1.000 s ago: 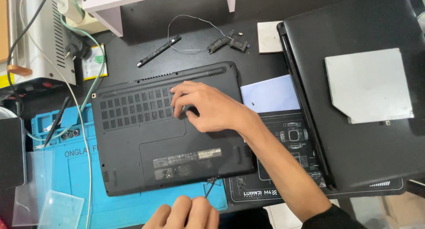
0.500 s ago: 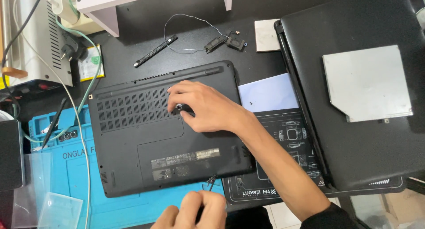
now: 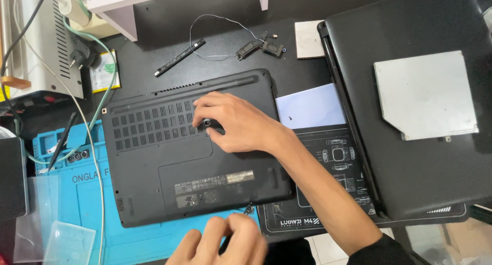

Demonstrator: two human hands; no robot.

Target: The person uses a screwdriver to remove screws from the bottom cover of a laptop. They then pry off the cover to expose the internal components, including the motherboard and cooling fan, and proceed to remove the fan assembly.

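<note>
A black laptop (image 3: 169, 172) lies upside down, partly on a blue work mat (image 3: 77, 203). My right hand (image 3: 236, 124) rests on its base beside the vent slots, thumb and forefinger closed around a small round black tool top (image 3: 206, 124) standing on the base. My left hand (image 3: 220, 242) is at the bottom of the view, by the laptop's near edge. Its fingers are curled around a thin dark tool (image 3: 249, 209) whose tip meets that edge.
A second black laptop (image 3: 410, 157) with a silver drive (image 3: 425, 96) on it lies at the right. A black printed mat (image 3: 338, 162), a pale blue sheet (image 3: 312, 108), small speakers with wires (image 3: 256, 47), a black strip (image 3: 179, 57) and cables (image 3: 97, 116) surround the work.
My left hand has come up from the bottom edge toward the laptop's near side. My right hand has stayed on the same spot of the base.
</note>
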